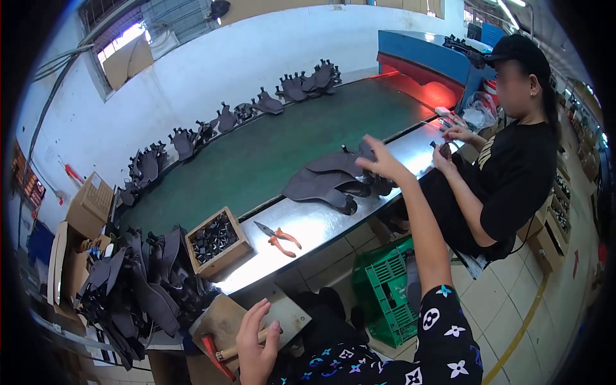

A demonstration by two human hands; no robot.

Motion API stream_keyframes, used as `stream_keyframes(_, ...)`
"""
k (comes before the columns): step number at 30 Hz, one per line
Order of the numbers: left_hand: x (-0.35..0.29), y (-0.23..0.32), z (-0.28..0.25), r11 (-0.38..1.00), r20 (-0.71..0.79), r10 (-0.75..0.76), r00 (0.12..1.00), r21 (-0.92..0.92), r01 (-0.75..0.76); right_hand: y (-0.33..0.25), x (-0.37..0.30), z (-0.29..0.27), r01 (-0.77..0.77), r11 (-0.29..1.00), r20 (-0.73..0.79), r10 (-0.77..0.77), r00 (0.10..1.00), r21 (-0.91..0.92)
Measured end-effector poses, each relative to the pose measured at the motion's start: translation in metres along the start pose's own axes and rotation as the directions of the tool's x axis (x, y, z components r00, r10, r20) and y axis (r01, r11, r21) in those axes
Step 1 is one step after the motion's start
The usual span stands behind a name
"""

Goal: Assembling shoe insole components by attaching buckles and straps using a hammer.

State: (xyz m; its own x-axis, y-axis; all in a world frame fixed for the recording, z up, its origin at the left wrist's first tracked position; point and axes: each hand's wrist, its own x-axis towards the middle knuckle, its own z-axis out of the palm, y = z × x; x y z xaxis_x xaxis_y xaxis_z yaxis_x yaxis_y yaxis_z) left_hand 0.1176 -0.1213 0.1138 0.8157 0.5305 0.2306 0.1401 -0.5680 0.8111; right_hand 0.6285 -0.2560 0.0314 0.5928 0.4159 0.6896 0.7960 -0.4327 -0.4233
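Right hand: point(388, 167) fingers are being spread, apart from one another; whether a piece is being touched cannot be told.
Left hand: point(256, 346) fingers and thumb are being held apart; whether the handle is being touched cannot be told.
Dark pieces: point(317, 186) a loose overlapping stack is being supported on the metal ledge, just beneath and left of the right hand.
Hammer: point(215, 354) its red head is being shown just left of the left hand, its wooden handle partly hidden behind that hand.
Pliers and box: orange-handled pliers point(279, 240) and a wooden box point(228, 260) of small dark parts are being kept beyond the left hand.
Co-worker's hands: point(443, 157) a small dark item is being handled, right of the right hand.
Progress: a far row point(183, 144) is being borne along the green belt point(244, 173), perhaps done; a large pile point(157, 282), left of the left hand, is seemingly being left over.
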Motion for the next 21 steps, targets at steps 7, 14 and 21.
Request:
stream_keyframes(7,0.070,-0.009,0.063,0.986,0.038,0.034,0.999,-0.163,-0.028,-0.026,0.003,0.034,-0.166,0.986,-0.007,0.166,0.986,0.029)
stream_keyframes(14,0.210,-0.048,0.190,0.786,0.315,-0.179,0.932,-0.524,0.328,-0.072,0.049,0.006,-0.193,0.953,-0.239,0.249,0.938,0.234)
stream_keyframes(21,0.243,-0.031,0.122,0.145,0.349,-0.228,0.909,-0.911,0.386,-0.193,-0.039,0.000,0.086,0.756,0.193,-0.272,0.943,0.649)
